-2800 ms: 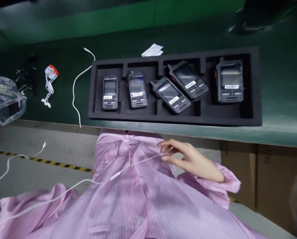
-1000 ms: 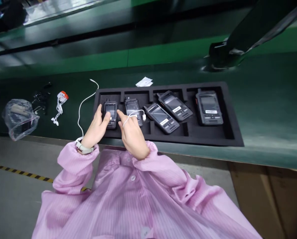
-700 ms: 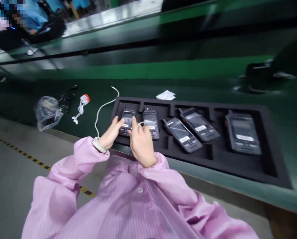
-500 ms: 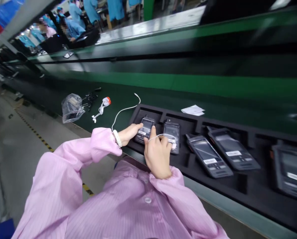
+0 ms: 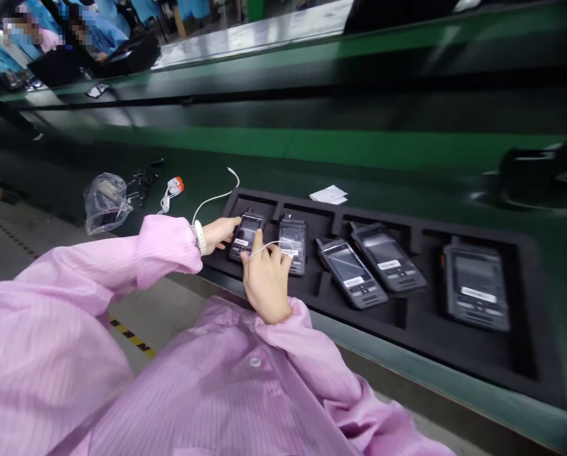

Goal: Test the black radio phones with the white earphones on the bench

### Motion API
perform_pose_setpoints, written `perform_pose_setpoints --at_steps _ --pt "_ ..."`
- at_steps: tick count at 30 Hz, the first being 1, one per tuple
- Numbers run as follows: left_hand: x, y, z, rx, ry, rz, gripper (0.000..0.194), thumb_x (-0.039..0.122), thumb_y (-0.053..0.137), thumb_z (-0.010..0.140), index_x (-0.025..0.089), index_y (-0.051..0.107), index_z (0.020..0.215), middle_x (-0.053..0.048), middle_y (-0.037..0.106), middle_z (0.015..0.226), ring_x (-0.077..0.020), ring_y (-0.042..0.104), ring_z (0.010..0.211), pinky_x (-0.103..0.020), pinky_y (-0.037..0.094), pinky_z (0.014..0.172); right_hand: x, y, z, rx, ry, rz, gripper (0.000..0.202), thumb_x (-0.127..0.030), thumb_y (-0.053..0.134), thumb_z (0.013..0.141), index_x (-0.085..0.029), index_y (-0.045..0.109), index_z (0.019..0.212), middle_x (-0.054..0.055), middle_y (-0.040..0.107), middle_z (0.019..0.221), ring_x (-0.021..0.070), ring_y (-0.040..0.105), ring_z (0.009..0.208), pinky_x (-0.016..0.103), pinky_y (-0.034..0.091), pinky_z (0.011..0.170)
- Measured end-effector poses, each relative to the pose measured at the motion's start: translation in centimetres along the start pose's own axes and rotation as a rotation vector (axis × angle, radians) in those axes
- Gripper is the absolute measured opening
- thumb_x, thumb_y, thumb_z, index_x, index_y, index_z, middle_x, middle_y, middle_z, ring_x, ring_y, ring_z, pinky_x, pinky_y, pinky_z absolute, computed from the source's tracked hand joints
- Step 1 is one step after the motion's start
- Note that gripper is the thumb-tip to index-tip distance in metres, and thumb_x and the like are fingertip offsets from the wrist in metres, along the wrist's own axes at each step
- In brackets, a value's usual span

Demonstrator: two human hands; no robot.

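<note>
My left hand (image 5: 220, 234) is at the left edge of the leftmost handheld radio (image 5: 248, 233), fingers stretched and slightly apart, one fingertip by its upper side. This radio has a dark screen, keys and a white label. My right hand (image 5: 268, 278) has its index finger extended to the radio's right side. Its other fingers are curled around a thin white cable (image 5: 279, 242), which loops over the second radio (image 5: 293, 244). Both radios lie in a black foam tray (image 5: 306, 291). A white strap (image 5: 199, 237) with a cord circles my left wrist.
Further right in the tray lie two tilted radios (image 5: 352, 275) (image 5: 388, 256) and another radio (image 5: 477, 285). Beyond the tray is folded white paper (image 5: 329, 194). To the left are bundled white earphones (image 5: 172, 193), black cables (image 5: 143, 182) and a clear plastic bag (image 5: 106, 202). People in blue are farther back.
The view has shifted right, bringing the tray's right end into sight. My left fingers have loosened and spread beside the leftmost radio. My right hand keeps the white cable.
</note>
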State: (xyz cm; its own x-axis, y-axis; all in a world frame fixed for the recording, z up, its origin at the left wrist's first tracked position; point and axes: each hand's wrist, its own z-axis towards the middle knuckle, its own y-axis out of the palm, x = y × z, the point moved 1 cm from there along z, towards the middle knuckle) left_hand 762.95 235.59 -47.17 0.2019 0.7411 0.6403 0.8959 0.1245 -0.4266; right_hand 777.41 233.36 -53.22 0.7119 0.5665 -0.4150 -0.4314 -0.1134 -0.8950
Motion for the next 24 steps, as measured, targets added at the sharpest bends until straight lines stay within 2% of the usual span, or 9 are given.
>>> perform_pose_setpoints --at_steps 6,10,16,20,24 --pt "0.7 0.3 0.0 0.053 -0.053 -0.05 0.03 0.045 0.048 0.094 0.019 0.063 0.095 -0.016 0.075 0.116 -0.0308 0.063 0.121 -0.04 0.046 0.102 0.0 0.1 0.2 0.024 -0.008 0.023 0.058 -0.03 0.038 0.108 0.003 0.036 0.155 0.025 0.066 0.128 0.0338 0.053 0.112 0.047 0.039 0.092" --pt "1.5 1.0 -0.4 0.091 -0.084 -0.092 0.034 0.043 0.045 0.097 0.019 0.062 0.081 -0.014 0.075 0.096 -0.0307 0.064 0.111 -0.041 0.044 0.099 0.0 0.1 0.2 0.01 -0.014 0.042 0.06 -0.03 0.038 0.108 0.005 0.033 0.157 0.026 0.066 0.126 0.0352 0.052 0.112 0.049 0.04 0.092" --pt "1.8 1.5 -0.7 0.128 -0.083 -0.138 0.03 0.031 0.044 0.1 0.019 0.059 0.077 -0.007 0.069 0.079 -0.0261 0.064 0.098 -0.04 0.043 0.098 0.1 0.0 0.3 0.022 -0.019 0.063 0.06 -0.031 0.039 0.108 0.003 0.035 0.156 0.025 0.066 0.127 0.0349 0.052 0.112 0.048 0.04 0.091" --pt "1.5 1.5 -0.4 0.152 -0.059 -0.149 0.025 0.021 0.049 0.097 0.018 0.057 0.073 -0.004 0.063 0.072 -0.0225 0.062 0.086 -0.039 0.044 0.094 0.0 -0.3 0.4 -0.024 -0.001 0.066 0.062 -0.033 0.038 0.108 0.005 0.033 0.157 0.025 0.065 0.127 0.0351 0.052 0.112 0.048 0.041 0.093" --pt "1.4 1.6 -0.2 0.16 -0.04 -0.144 0.027 0.016 0.051 0.095 0.018 0.056 0.069 -0.002 0.06 0.067 -0.0196 0.059 0.078 -0.039 0.044 0.09 0.0 -0.3 0.4 -0.004 -0.002 0.068 0.061 -0.033 0.037 0.108 0.004 0.033 0.157 0.026 0.065 0.127 0.035 0.052 0.112 0.048 0.041 0.094"
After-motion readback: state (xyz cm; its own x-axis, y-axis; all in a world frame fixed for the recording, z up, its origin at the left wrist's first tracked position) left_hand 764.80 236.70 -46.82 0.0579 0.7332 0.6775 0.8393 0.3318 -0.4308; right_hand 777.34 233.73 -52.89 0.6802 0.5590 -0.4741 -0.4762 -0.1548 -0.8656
